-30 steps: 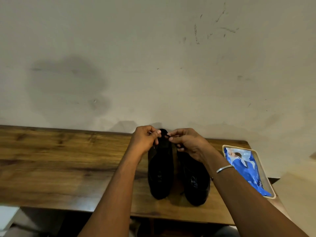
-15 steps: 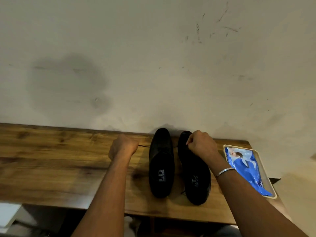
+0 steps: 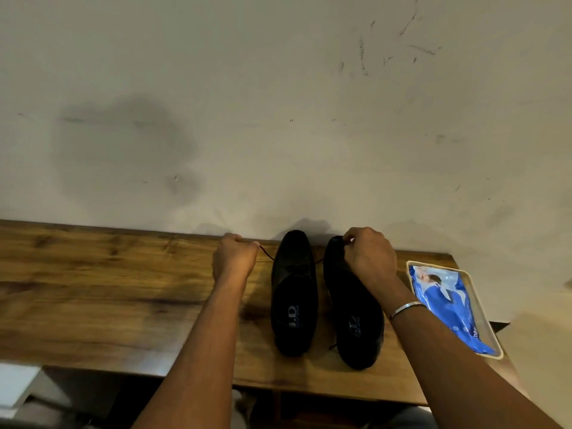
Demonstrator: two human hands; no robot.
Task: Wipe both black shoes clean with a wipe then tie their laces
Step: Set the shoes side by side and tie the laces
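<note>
Two black shoes stand side by side on the wooden table [image 3: 93, 305], toes toward the wall: the left shoe [image 3: 294, 292] and the right shoe [image 3: 353, 320]. My left hand [image 3: 235, 258], left of the left shoe, is closed on one end of that shoe's thin dark lace [image 3: 266, 253], which stretches taut to the shoe. My right hand [image 3: 370, 258] rests over the toe of the right shoe, fingers pinched on the other lace end. The lace's middle across the left shoe is hard to make out.
A shallow cream tray [image 3: 483, 308] at the table's right end holds a blue pack of wipes [image 3: 448, 305]. A stained wall rises right behind the table. The table's near edge runs below the shoes' heels.
My hands were together over the left shoe's toe a second ago. They have pulled apart sideways, drawing the lace ends outward.
</note>
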